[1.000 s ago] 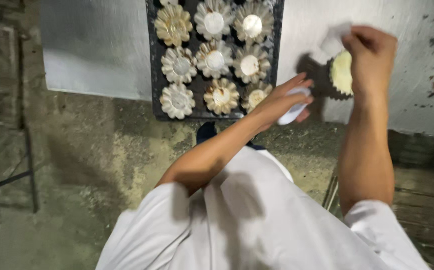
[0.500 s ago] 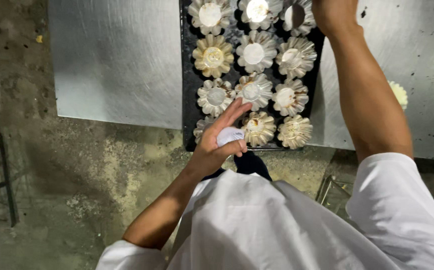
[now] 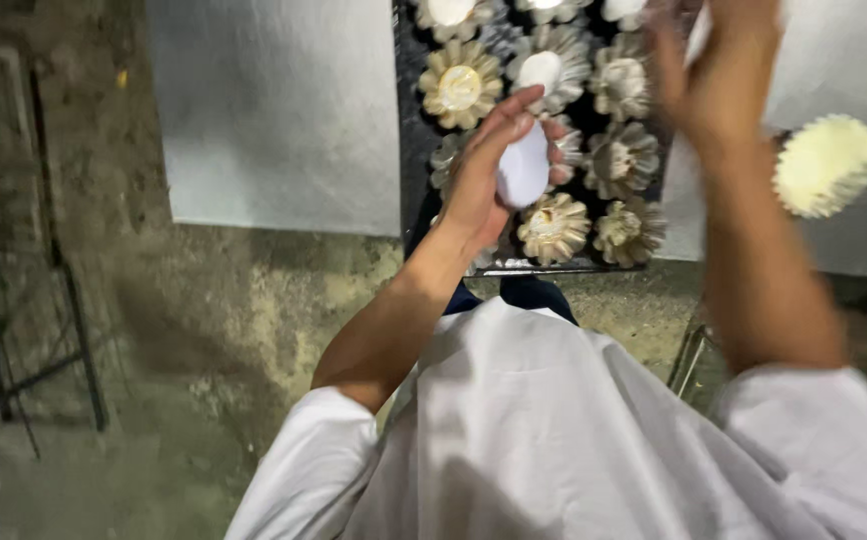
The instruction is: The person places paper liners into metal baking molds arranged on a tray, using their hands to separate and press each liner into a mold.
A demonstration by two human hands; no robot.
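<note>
LEFT hand [image 3: 499, 175]: gripping white dough piece [image 3: 524, 168] above dark tray [image 3: 409, 120] of fluted moulds [image 3: 552, 228] | RIGHT hand [image 3: 719, 70]: raised, blurred, grip cannot be told | RISK: loose hold drops dough between moulds; sweeping arm may knock filled mould [image 3: 826, 165] off worktop [image 3: 284, 110].
</note>
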